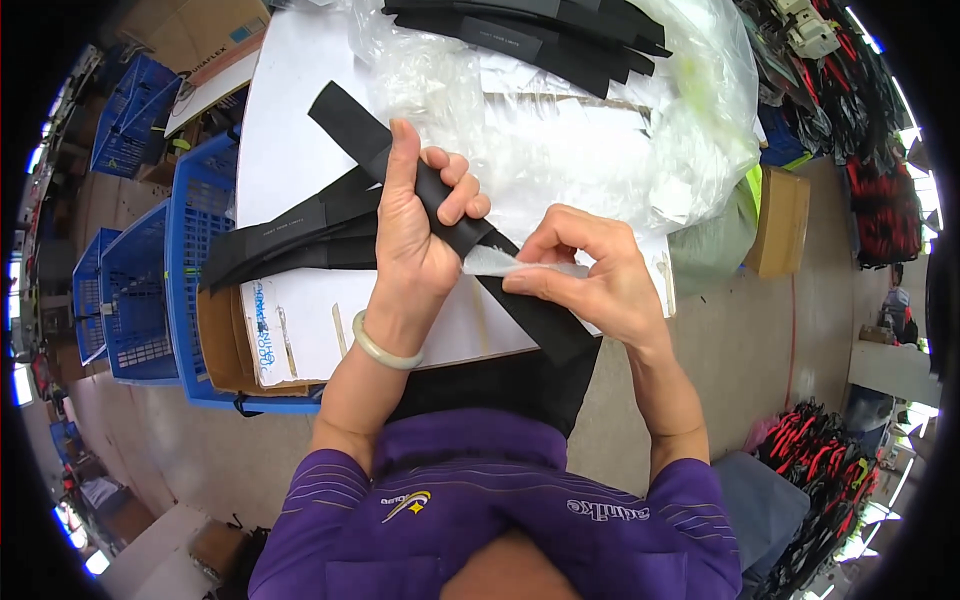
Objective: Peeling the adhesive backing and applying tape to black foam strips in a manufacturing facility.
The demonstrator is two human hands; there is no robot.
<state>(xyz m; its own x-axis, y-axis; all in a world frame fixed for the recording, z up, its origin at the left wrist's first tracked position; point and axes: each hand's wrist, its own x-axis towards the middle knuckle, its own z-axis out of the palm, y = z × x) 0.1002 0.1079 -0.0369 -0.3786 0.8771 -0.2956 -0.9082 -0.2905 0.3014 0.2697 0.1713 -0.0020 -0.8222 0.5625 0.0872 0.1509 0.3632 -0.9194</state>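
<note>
My left hand (412,222) is wrapped round a long black fabric strip (346,118), its thumb pointing away from me. The strip slants from the upper left down toward my waist, over the white work surface (310,70). Between thumb and fingers, my right hand (592,268) pinches a thin, whitish translucent piece (488,262), possibly film or backing. That piece lies against the black strip just below my left hand; whether the two are joined I cannot tell. To the left of my left hand, more black strips (300,230) lie stacked.
Crumpled clear plastic (690,150) covers the far right of the surface, with another pile of black strips (530,35) on it. Blue plastic crates (205,180) stand along the left side. A cardboard box (778,222) is to the right, and black-and-red items (820,465) hang at lower right.
</note>
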